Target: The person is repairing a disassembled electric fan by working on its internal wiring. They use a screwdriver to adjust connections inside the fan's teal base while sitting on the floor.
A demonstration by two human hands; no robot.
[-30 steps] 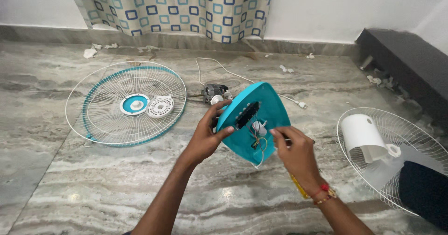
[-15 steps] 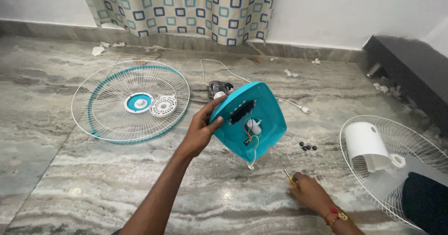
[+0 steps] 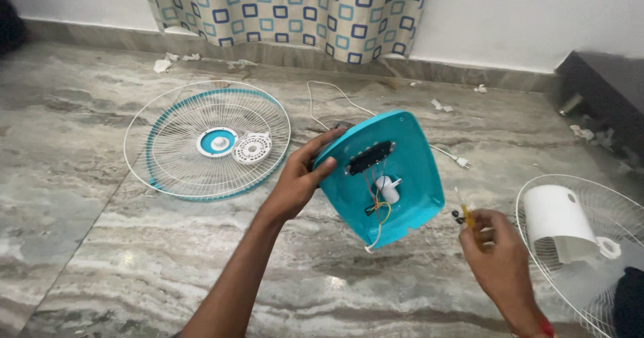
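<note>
My left hand (image 3: 300, 178) grips the upper left edge of a turquoise fan base cover (image 3: 389, 177) and holds it tilted above the floor, its inner side facing me. Inside it I see a black slotted strip, a white part and loose coloured wires (image 3: 377, 207). My right hand (image 3: 500, 261) is lower right of the cover, apart from it, fingers closed on a thin yellow-handled tool (image 3: 467, 216). A few small dark screws (image 3: 457, 214) lie on the floor just behind the tool.
A white and turquoise fan grille (image 3: 208, 139) with a round white cap lies at left. Another white grille (image 3: 590, 244) with a white cylindrical housing (image 3: 558, 222) lies at right. A white cord with plug (image 3: 463, 163) trails behind. A patterned curtain (image 3: 288, 9) hangs at the wall.
My right hand left the inside of the cover, dropped to the floor at lower right, and now is raised with the yellow-handled tool. My left hand keeps holding the cover.
</note>
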